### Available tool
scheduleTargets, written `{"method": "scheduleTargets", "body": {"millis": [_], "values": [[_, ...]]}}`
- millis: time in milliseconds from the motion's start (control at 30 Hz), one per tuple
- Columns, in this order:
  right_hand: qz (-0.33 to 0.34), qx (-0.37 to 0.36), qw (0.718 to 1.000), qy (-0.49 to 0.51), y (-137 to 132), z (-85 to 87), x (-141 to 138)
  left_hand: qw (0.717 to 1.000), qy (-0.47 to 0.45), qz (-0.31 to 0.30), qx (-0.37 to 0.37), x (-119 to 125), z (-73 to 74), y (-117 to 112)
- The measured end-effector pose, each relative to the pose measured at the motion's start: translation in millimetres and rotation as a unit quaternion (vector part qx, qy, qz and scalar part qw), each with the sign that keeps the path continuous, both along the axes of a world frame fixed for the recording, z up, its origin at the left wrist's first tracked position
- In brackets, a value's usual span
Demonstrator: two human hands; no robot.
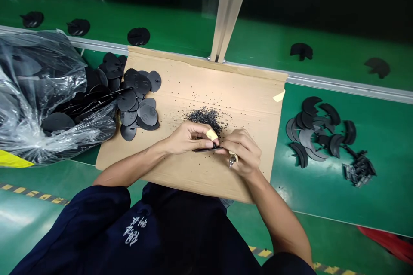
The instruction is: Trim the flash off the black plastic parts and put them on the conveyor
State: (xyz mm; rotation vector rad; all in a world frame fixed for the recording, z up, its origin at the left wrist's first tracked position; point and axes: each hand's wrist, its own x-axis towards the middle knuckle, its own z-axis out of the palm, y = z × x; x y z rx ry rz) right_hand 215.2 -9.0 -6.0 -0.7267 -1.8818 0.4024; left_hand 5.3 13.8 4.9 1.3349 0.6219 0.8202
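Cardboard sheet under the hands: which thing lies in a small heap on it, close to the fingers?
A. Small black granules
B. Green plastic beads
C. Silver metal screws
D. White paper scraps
A. A heap of small black granules lies on the cardboard sheet, just beyond the left hand and right hand, which hold a thin black piece.

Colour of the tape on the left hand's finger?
The tape is pale yellow, best seen in the head view.
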Motion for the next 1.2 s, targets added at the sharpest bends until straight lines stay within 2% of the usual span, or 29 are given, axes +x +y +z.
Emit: {"method": "scheduleTargets", "body": {"millis": [67,167,267,367,467,567,700,1033,1200], "values": [[-0.031,0.043,0.998,-0.022,-1,-1.3,0,1.000,-0.015,0.003,0.015,3,-2.8,-2],[-0.050,0.047,0.997,-0.027,0,-1.7,1,0.999,0.004,0.025,0.043,4,-7.7,-4],[-0.028,-0.006,1.000,-0.004,4,-0.7,3,0.988,0.066,0.095,0.101,2,-9.9,-4],[-0.028,-0.071,0.997,-0.011,8,0.0,6,0.965,0.107,0.143,0.193,-3,-7.2,0],[-0.073,-0.103,0.988,-0.092,12,-2.2,10,0.947,0.128,0.144,0.256,-6,-3.3,4],[-0.092,-0.092,0.976,-0.175,13,-7.0,12,0.937,0.144,0.134,0.288,-6,-1.7,4],[-0.092,-0.088,0.967,-0.219,12,-12.0,14,0.934,0.149,0.124,0.301,-5,-2.2,1],[-0.102,-0.074,0.965,-0.231,10,-12.1,13,0.933,0.155,0.127,0.297,-5,-4.3,-1],[-0.138,-0.042,0.956,-0.256,9,-8.6,10,0.931,0.154,0.133,0.304,-4,-4.7,-1]]}}
